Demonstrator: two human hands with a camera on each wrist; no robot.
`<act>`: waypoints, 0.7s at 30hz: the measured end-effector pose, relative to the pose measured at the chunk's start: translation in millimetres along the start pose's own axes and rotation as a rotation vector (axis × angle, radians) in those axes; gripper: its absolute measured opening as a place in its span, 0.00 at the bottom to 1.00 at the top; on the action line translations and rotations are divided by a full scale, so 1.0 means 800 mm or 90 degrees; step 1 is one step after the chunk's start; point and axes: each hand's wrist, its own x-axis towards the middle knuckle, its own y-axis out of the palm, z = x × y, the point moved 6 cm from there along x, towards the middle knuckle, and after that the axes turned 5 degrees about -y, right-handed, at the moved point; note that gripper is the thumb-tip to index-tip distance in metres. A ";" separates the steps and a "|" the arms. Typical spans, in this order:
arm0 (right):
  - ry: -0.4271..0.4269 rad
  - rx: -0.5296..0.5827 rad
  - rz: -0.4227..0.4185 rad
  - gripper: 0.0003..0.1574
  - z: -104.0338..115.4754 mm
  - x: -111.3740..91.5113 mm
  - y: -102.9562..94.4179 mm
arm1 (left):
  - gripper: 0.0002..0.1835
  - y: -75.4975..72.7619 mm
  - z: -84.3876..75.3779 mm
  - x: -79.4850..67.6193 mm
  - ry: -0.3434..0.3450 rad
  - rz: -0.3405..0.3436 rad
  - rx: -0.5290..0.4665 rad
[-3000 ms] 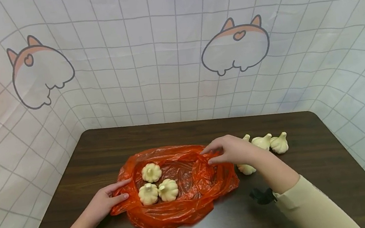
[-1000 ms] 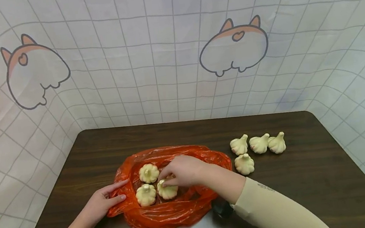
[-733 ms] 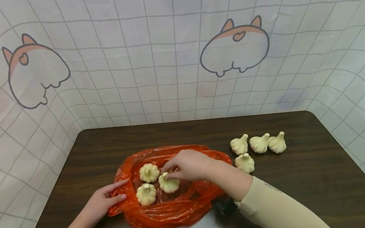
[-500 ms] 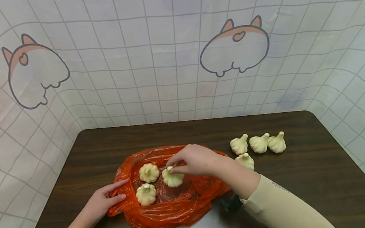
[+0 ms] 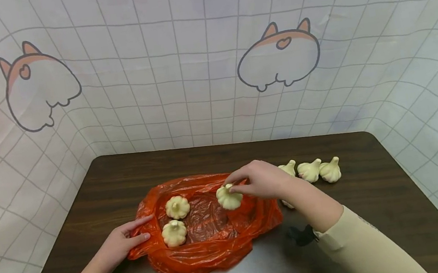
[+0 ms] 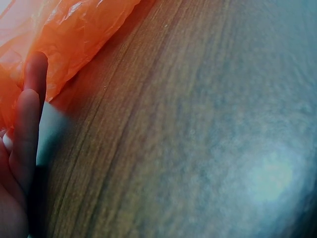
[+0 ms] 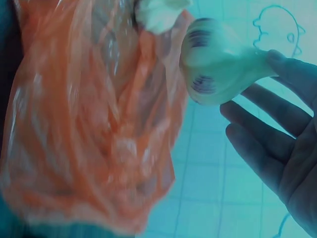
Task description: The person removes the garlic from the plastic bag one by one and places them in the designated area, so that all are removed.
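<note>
My right hand [image 5: 264,179] pinches a pale garlic bulb [image 5: 229,197] by its stem, above the right part of an open orange-red plastic bag [image 5: 202,258]. In the right wrist view this garlic bulb [image 7: 213,62] hangs from the thumb and fingertips, its purple-streaked base away from the palm. Two other garlic bulbs, a rear one [image 5: 177,207] and a front one [image 5: 174,233], sit inside the bag on the left. My left hand [image 5: 123,243] holds the bag's left edge between thumb and fingers. The left wrist view shows only part of that hand [image 6: 22,144] against the plastic.
Several garlic bulbs [image 5: 310,170] lie on the dark wooden table [image 5: 361,210] right of the bag, some partly behind my right hand and forearm. A white grid-patterned curtain [image 5: 177,68] encloses the table's back and sides.
My right hand came from the bag's right side to a garlic bulb inside, took it by the stem, lifted it, and carried it rightward. My left hand stays at the bag's edge.
</note>
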 end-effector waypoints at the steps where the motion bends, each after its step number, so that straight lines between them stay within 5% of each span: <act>1: -0.002 0.007 -0.005 0.14 -0.003 -0.004 -0.004 | 0.32 0.000 0.000 0.000 0.000 0.000 0.001; 7: 0.004 0.038 -0.036 0.14 -0.022 -0.030 -0.023 | 0.32 0.000 0.000 0.000 0.002 -0.002 0.010; 21: 0.122 0.043 -0.117 0.14 -0.074 -0.105 -0.064 | 0.32 -0.004 0.004 0.002 -0.002 -0.005 0.017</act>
